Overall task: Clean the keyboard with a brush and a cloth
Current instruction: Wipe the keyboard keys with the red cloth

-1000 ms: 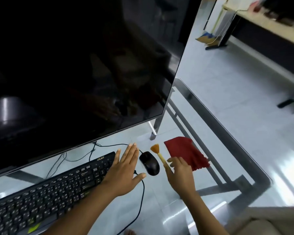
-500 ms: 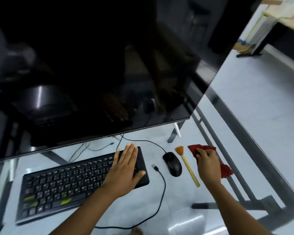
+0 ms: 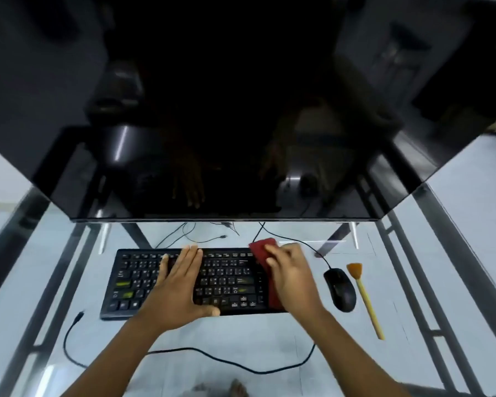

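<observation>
A: What's under the right hand (image 3: 291, 277)?
B: Its curled fingers (image 3: 272, 260) press a dark red cloth (image 3: 262, 247) onto the right end of the black corded keyboard (image 3: 226, 279).
A: The left hand (image 3: 178, 287)?
B: Flat on the keys, fingers spread. The orange-bristled, wooden-handled brush (image 3: 365, 299) lies beside the black mouse (image 3: 340, 289)

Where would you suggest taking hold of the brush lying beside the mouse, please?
Probably the slim yellow handle of the brush, from above near its middle, fingers across it. It lies flat on the glass table, bristles pointing away, with open space on its right; the mouse crowds its left.
</observation>
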